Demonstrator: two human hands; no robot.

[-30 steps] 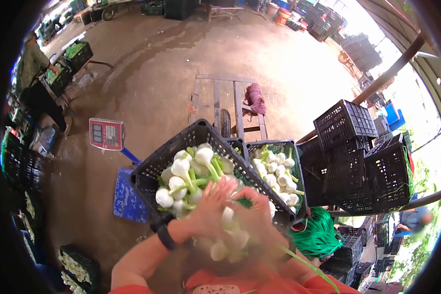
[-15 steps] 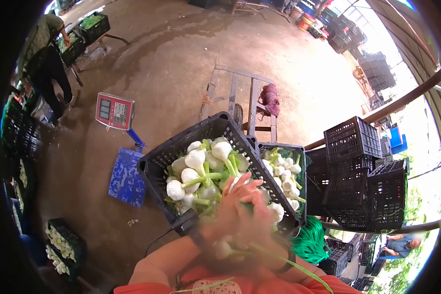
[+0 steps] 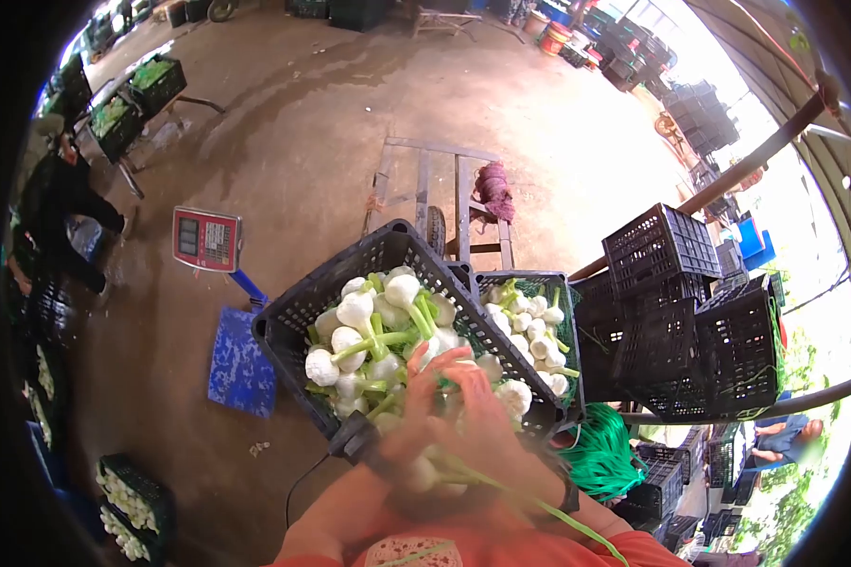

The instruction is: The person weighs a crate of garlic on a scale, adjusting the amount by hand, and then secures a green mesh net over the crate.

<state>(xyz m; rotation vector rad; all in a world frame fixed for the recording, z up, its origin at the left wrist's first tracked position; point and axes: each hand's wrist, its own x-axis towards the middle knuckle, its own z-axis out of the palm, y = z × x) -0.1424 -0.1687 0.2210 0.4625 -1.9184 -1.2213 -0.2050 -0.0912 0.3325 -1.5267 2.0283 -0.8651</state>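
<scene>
A black plastic crate (image 3: 272,333), tilted in view and lined with green netting, holds fresh white garlic bulbs (image 3: 355,310) with short green stems. My left hand (image 3: 414,402) and my right hand (image 3: 475,402) are close together over its near side, fingers bent towards each other. A bit of green shows between them, but what they pinch is blurred. Below my hands, near my chest, are blurred garlic bulbs, and a long green stem (image 3: 548,506) trails to the right. A second crate (image 3: 577,326) of garlic stands just to the right.
Left of the crate stands a blue platform scale (image 3: 241,364) with a red display (image 3: 206,240). Stacked black crates (image 3: 671,312) and green netting (image 3: 600,454) are at right. A wooden-framed cart (image 3: 461,203) lies beyond. A person (image 3: 66,208) bends at far left; another (image 3: 780,439) is at far right.
The view has shifted, so the crates sit slightly further left. My hands have drawn a little apart at the wrists, their fingers now more bent. The person at left has bent lower.
</scene>
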